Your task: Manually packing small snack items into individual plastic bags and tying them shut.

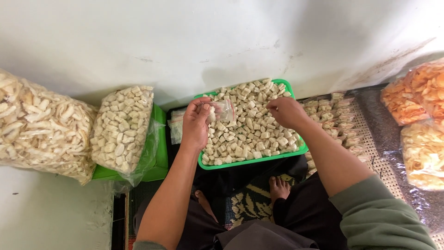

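Head view: the left hand [196, 121] pinches a small clear bag [226, 110] open over the green tray [259, 159] of pale crackers [252, 127]. The right hand [286, 111], just beside it, has fingers curled on the crackers; what it holds is unclear. Filled packets [335, 118] lie right of it.
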